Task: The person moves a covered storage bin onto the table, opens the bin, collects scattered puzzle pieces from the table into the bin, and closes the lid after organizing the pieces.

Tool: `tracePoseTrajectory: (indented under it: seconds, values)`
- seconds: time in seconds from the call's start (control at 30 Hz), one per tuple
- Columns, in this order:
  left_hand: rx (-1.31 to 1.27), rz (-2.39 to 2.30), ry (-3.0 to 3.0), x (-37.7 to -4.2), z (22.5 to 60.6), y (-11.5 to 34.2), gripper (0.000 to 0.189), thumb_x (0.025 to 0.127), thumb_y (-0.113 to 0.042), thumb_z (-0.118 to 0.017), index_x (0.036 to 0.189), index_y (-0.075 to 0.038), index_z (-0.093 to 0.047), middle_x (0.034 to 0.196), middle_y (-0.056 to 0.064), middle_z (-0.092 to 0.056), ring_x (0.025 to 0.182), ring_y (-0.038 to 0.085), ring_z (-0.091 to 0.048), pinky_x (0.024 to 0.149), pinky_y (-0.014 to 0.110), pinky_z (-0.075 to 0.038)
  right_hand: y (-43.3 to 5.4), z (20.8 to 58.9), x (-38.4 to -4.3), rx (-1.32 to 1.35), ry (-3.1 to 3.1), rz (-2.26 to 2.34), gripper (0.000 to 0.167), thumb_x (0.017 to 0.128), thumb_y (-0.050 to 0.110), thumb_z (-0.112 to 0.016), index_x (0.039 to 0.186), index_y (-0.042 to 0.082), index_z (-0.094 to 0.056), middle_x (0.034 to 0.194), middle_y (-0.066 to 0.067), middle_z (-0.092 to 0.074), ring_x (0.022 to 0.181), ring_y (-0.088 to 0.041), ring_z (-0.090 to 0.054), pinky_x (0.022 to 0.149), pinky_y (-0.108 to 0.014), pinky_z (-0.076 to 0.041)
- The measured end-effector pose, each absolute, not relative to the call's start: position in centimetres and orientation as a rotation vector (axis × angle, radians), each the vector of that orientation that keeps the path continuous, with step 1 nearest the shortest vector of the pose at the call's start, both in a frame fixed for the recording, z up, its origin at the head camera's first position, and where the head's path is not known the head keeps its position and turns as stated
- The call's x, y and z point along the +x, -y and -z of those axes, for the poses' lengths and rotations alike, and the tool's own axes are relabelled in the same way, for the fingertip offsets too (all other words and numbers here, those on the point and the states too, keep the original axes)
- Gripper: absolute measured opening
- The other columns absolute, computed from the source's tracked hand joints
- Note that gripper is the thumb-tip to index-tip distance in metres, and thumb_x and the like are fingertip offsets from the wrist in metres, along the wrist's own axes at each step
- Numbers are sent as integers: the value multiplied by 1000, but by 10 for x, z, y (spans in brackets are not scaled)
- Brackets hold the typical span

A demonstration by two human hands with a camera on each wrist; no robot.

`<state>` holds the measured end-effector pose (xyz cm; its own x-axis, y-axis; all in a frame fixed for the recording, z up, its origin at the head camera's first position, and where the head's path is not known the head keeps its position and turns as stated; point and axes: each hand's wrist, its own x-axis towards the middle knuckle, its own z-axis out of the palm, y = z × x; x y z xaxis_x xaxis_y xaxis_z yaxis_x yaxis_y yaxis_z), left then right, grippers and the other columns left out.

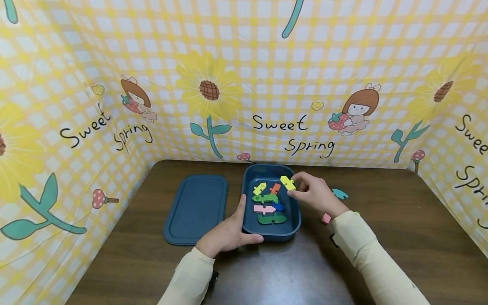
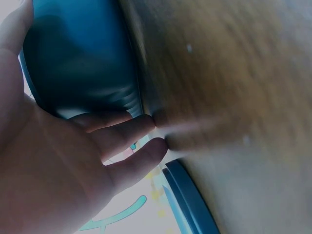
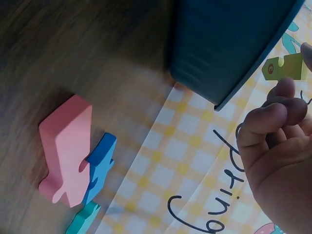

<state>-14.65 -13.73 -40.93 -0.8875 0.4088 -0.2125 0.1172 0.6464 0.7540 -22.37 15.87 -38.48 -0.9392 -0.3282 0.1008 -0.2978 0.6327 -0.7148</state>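
A dark blue rectangular box [image 1: 271,238] stands on the table, with several colourful puzzle pieces lying inside. My right hand [image 1: 318,194] pinches a yellow puzzle piece [image 1: 287,183] between thumb and fingertips, over the box's right rim. In the right wrist view the same yellow piece [image 3: 283,67] shows a notch and a small printed mark. Against the box's left side lie the extended fingers of my left hand [image 1: 227,237], its thumb at the front corner. Inside are a dark green piece [image 1: 272,219], a pink one [image 1: 263,209], a light green one [image 1: 264,198] and an orange one [image 1: 275,188].
The flat blue lid [image 1: 198,207] lies left of the box. To the right, partly behind my right arm, are a teal piece [image 1: 339,194] and a pink piece [image 1: 325,218]; a blue piece [image 3: 100,165] shows there too. A patterned cloth [image 1: 267,84] hangs behind the table.
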Motion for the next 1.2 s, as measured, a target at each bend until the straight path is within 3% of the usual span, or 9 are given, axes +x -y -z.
tracePoseTrajectory:
  seconds: [0.33, 0.67, 1.03, 1.2]
  values:
    - [433, -1114, -2496, -147, 410, 138, 128, 84, -58, -76, 160, -17, 17, 162, 21, -25, 121, 32, -54, 100, 51, -45, -145, 381, -223, -564, -2773, 1220, 44, 92, 32, -78, 127, 12, -60, 77, -6, -54, 69, -25, -53, 58, -35, -44]
    - [427, -1091, -2503, -148, 410, 136, 127, 84, -61, -75, 161, -18, 16, 162, 19, -25, 116, 29, -57, 99, 49, -46, -131, 379, -212, -731, -2730, 1237, 38, 92, 29, -78, 123, 15, -61, 73, -2, -54, 63, -21, -53, 55, -33, -44]
    - [419, -1077, -2497, -147, 411, 138, 128, 82, -64, -74, 161, -20, 17, 161, 20, -26, 105, 25, -60, 92, 46, -50, -123, 382, -197, -829, -2649, 1222, 42, 92, 30, -78, 128, 18, -61, 72, 1, -54, 63, -18, -53, 54, -30, -44]
    - [420, -1077, -2502, -147, 411, 138, 128, 83, -63, -75, 161, -19, 17, 162, 20, -26, 108, 26, -60, 94, 46, -49, -122, 380, -189, -888, -2643, 1196, 41, 92, 29, -78, 127, 19, -60, 71, 3, -53, 60, -17, -53, 53, -29, -44]
